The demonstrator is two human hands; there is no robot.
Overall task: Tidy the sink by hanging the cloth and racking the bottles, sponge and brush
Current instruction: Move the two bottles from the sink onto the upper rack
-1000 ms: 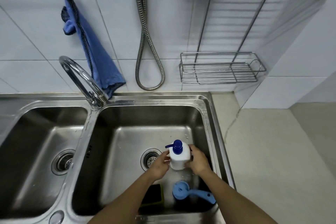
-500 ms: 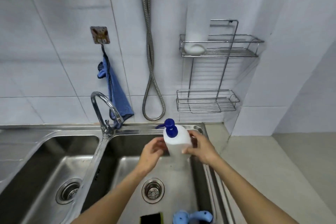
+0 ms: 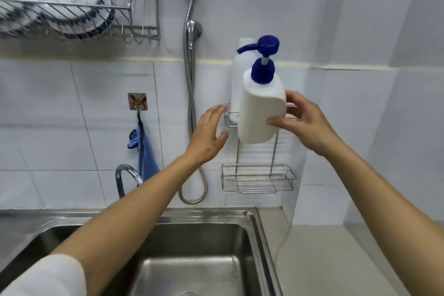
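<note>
Blue cloth already on hook. Right hand fingers clasp pump bottle level with upper rack shelf, beside racked bottle. Left hand open, empty. Sponge, brush unseen, judged pending.

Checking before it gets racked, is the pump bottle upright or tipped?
Nearly upright, leaning slightly: the pump bottle has its blue pump on top, held by the right hand.

Bottles, two: white pump bottle at centre, plain white bottle just behind at its 10 o'clock. Hands, two: left hand, right hand. Wire shelves, two on one rack: lower shelf at 6 o'clock. Blue cloth, one, at 8 o'clock. Dish rack, one, at 10 o'clock, at least two bowls. Sink, one basin seen.
</note>
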